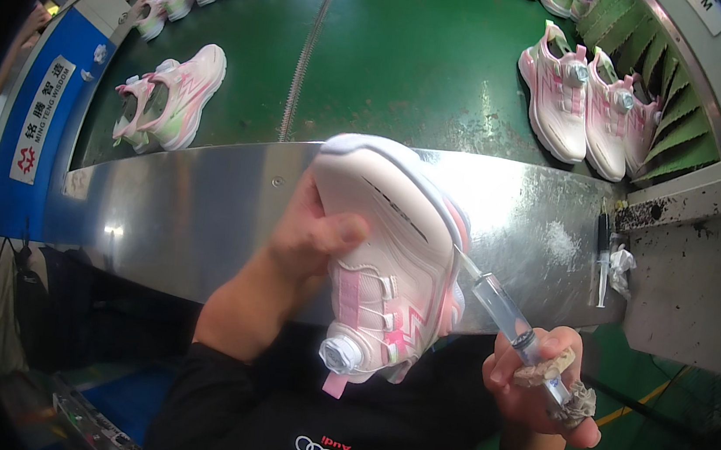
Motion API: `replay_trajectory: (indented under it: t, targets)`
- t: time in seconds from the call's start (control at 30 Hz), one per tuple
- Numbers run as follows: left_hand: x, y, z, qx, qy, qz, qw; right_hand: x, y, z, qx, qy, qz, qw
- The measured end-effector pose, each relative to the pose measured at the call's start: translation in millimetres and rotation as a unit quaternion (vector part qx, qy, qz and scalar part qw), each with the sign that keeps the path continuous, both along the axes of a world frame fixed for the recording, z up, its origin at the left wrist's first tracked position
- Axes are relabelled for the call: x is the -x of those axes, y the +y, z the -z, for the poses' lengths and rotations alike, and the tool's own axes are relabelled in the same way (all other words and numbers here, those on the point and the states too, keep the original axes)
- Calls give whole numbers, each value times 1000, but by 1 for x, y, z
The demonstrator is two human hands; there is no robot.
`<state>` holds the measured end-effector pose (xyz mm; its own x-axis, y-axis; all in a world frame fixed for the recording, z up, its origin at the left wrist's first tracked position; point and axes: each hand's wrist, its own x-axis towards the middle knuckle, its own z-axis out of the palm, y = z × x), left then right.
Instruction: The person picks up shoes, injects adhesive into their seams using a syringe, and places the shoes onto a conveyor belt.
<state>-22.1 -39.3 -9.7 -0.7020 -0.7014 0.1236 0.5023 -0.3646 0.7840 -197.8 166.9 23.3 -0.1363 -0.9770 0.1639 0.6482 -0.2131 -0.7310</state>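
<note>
My left hand (312, 229) grips a white and pink sneaker (390, 237) by its side, thumb across the upper. The toe points away from me, and a round dial (341, 355) sits at the near end by a pink pull tab. In my right hand (538, 375) is a clear syringe (501, 306), its thin tip against the seam between the sneaker's upper and sole on the right side. My fingers close around the barrel's lower end, where wads of greyish, crumpled material (572, 405) wrap the flange and plunger.
A metal ledge (229, 220) borders the green conveyor belt (395, 62). One pair of sneakers (176, 100) lies at the belt's left; more sneakers (558, 96) stand right, beside green flaps (683, 127). Another syringe (603, 259) and crumpled white tissue (622, 270) lie at the ledge's right end.
</note>
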Motion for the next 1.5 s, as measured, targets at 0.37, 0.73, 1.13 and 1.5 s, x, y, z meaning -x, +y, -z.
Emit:
replay_trajectory:
  t: [0.37, 0.73, 1.13, 1.5]
  targets:
    - [11, 1, -10, -99, -42, -5, 994, 4, 14, 34, 25, 0, -6, 1000]
    - [9, -13, 0, -108, -14, 41, 993, -1, 30, 44, 9, -6, -26, 1000]
    - [12, -24, 10, -211, 62, 92, 971, -6, 50, 50, -8, 21, -24, 999]
    - [15, -30, 17, -223, 3, 37, 974, -7, 57, 62, -12, 13, -1, 1000]
